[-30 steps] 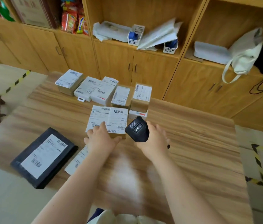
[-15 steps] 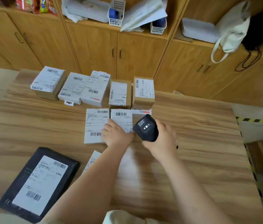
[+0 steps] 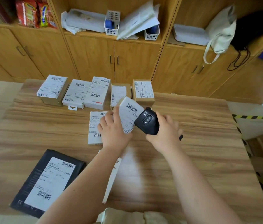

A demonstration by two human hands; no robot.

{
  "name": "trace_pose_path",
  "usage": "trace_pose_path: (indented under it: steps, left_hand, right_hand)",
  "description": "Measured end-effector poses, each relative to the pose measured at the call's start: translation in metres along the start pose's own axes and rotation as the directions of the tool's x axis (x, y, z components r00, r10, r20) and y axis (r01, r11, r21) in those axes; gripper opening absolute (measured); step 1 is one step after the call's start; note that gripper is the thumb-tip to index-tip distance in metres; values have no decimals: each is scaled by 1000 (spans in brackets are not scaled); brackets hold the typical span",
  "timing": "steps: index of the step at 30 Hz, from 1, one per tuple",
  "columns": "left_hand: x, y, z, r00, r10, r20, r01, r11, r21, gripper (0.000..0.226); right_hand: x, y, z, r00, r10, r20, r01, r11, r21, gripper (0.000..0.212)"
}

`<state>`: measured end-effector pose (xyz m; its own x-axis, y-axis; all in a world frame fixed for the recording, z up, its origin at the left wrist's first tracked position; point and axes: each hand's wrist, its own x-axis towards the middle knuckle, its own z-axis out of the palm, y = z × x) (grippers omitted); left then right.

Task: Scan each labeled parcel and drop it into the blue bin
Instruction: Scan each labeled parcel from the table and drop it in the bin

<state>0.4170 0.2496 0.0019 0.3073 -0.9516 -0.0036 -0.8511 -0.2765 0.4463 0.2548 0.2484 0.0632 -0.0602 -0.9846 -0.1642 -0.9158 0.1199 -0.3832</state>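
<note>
Wood-grain tabletop in front of a wall of light wooden cabinets, where a person works through a batch of labeled parcels. At the middle of the tabletop the left hand grips a small white parcel by its left side, fingers curled round the edge, holding it tilted up clear of the wood with the barcode label facing the camera. The right hand is closed round a black scanner, whose front end sits just beside the parcel's right edge. A second white parcel lies flat just left of the left hand. Five more boxes stand in a row along the far edge. A black parcel with a large white label lies at the near left corner, and a thin white packet lies partly hidden under the left forearm. A pale tote bag hangs from a shelf above the cabinets.
</note>
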Motion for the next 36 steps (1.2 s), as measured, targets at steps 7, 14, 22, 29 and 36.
trace_pose_path:
  steps: [7, 14, 22, 29, 36]
  left_hand:
    - [-10, -9, -3, 997, 64, -53, -59, 994, 92, 105]
    - [-14, 3, 1, 996, 92, -11, -91, 992, 91, 109]
    - [-23, 38, 13, 981, 196, 9, -196, 978, 78, 110]
    - [-67, 82, 25, 924, 365, 116, -377, 921, 101, 105]
    - [-167, 150, 38, 836, 506, 215, -518, 855, 2, 100]
  right_hand:
    - [-16, -3, 3, 998, -39, -42, 31, 985, -168, 86]
    - [-31, 15, -5, 996, 81, -39, -86, 980, -180, 89]
    - [-65, 61, -29, 971, 211, -113, -225, 964, -139, 84]
    - [-122, 114, -52, 920, 345, -183, -373, 916, -146, 71]
    - [-234, 187, -75, 770, 588, -247, -598, 800, 38, 62]
